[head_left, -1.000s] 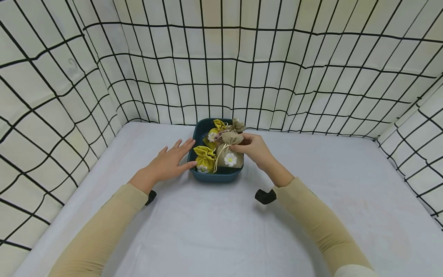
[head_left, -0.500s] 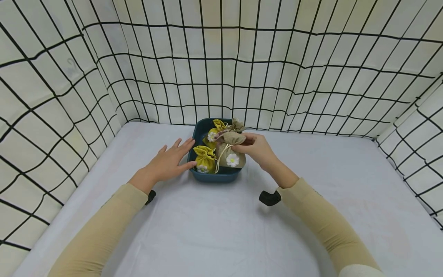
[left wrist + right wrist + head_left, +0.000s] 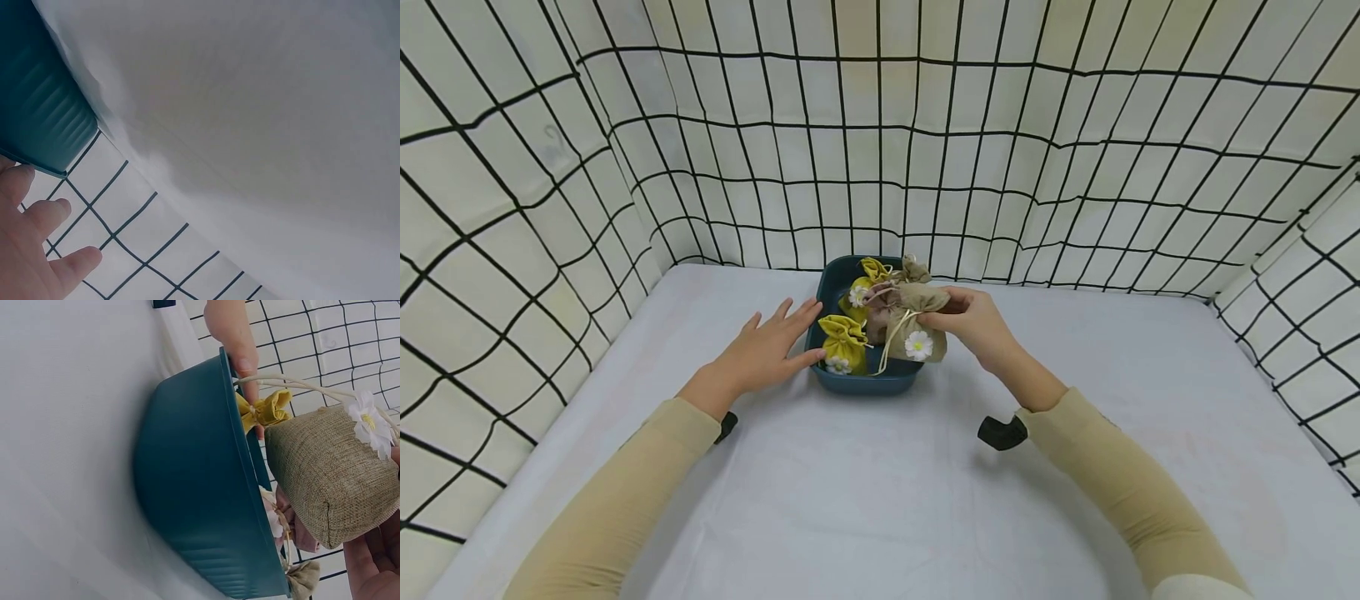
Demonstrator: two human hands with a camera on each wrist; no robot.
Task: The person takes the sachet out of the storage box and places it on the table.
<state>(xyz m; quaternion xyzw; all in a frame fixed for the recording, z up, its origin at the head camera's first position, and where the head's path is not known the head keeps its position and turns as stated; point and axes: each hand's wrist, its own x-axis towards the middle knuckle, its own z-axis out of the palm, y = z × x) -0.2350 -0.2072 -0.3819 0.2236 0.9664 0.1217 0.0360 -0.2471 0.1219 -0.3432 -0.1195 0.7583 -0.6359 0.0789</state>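
One beige pouch (image 3: 334,475) over bin (image 3: 187,469), right edge | right fingers (image 3: 943,322) pinching | left fingers (image 3: 800,322) spread

Grid wall (image 3: 880,127) obstacle behind bin (image 3: 867,385)

beige flowered pouch (image 3: 331,478) aloft; teal tub (image 3: 197,462) below

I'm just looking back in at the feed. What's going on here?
A person's right hand pinches a beige pouch with a white flower, holding it above the right rim of a blue bin. The left hand is at the bin's left rim, fingers spread. Inside the bin are a front yellow pouch, a rear yellow pouch, a mauve pouch and another beige one.
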